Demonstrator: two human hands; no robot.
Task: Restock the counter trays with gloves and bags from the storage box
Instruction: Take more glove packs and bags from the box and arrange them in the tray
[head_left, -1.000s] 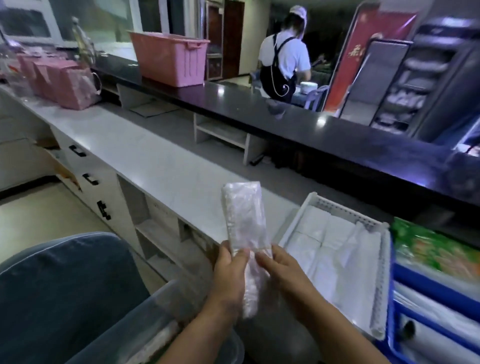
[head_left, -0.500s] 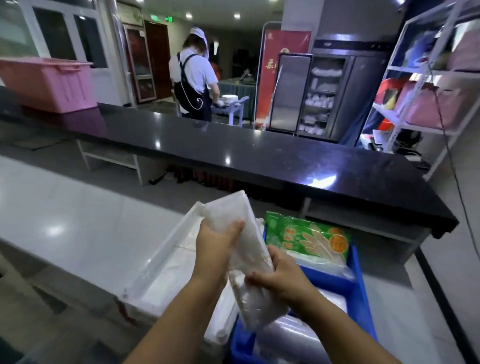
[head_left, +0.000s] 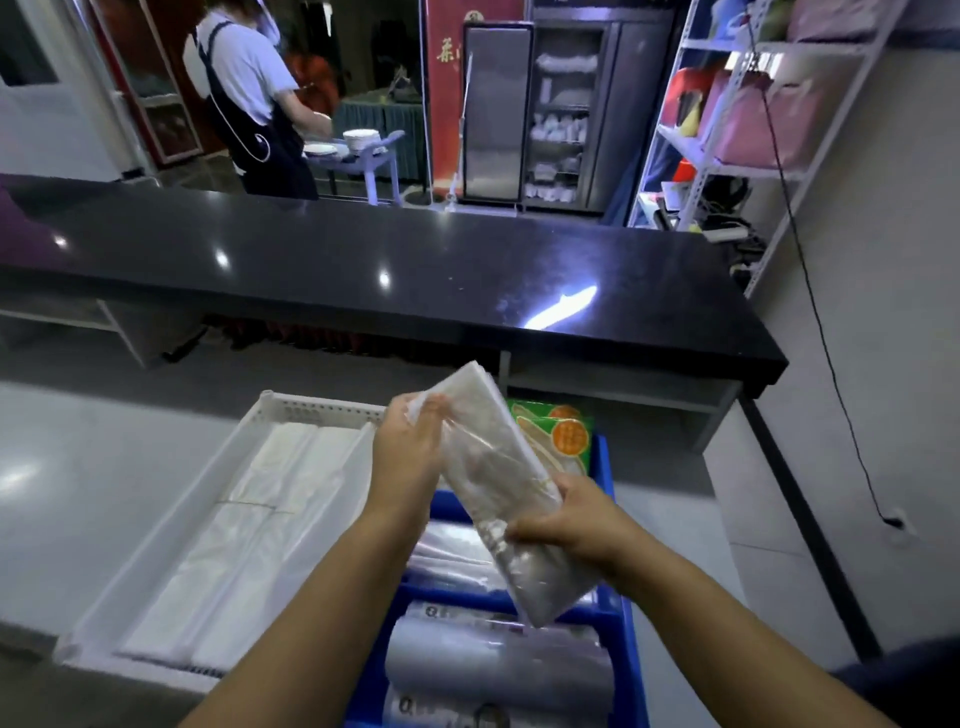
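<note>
One clear packet (head_left: 496, 475) held in two hands above two trays.

The left hand (head_left: 410, 457) pinches the upper end of the packet with curled fingers. The right hand (head_left: 576, 525) is closed around its lower part, so the packet is in the air and slants from 11 o'clock to 5 o'clock. Under it, at 6 o'clock, is one blue tray (head_left: 602, 467) with at least two rolls of bags (head_left: 493, 660), and one green packet (head_left: 566, 434) lies at its far end. At 8 o'clock, one white tray (head_left: 322, 413) touches the blue one and holds two rows of flat white bags (head_left: 291, 457). Both trays are on the grey table (head_left: 78, 467). At 12 o'clock is one black counter (head_left: 363, 270), and one person (head_left: 254, 88) stands behind it.
</note>
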